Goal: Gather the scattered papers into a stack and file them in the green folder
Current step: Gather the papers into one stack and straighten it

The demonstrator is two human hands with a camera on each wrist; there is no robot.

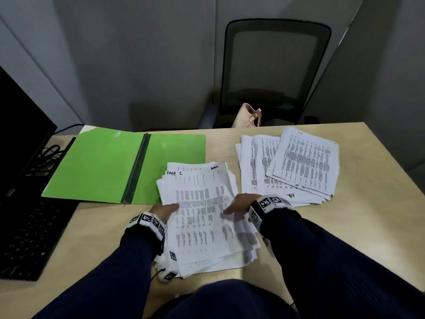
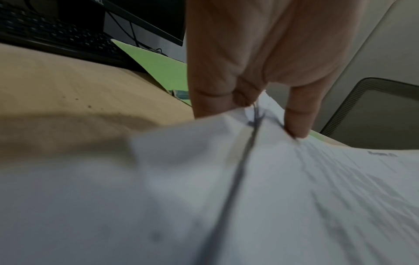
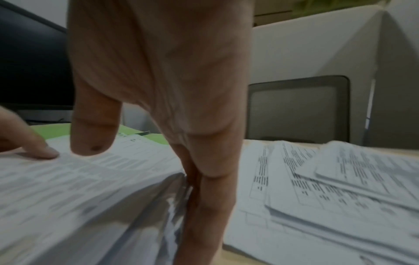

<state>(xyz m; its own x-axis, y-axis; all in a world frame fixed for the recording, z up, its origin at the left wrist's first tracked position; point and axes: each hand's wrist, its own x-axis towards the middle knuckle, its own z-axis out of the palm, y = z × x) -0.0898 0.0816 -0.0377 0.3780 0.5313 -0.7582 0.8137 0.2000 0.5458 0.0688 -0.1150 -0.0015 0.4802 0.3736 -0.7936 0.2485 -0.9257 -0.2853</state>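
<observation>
Two piles yet unmerged: one bundle (image 1: pixel 202 217) clamped between left hand (image 1: pixel 166 210) and right hand (image 1: pixel 241 203), thumbs on top. Second heap (image 1: pixel 292 164) lying loose beside; green folder (image 1: pixel 110 166) open, nothing filed.

- Head view looks down from above across the desk (image 1: pixel 345 222), toward a chair (image 1: pixel 276 72).
- Each wrist view sits low, close behind its fingers.
- All views share the papers (image 1: pixel 202 217) and folder (image 1: pixel 103 166).

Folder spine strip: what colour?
Dark grey-green, running down the middle of the open bright green folder. Clearest in the head view.
</observation>
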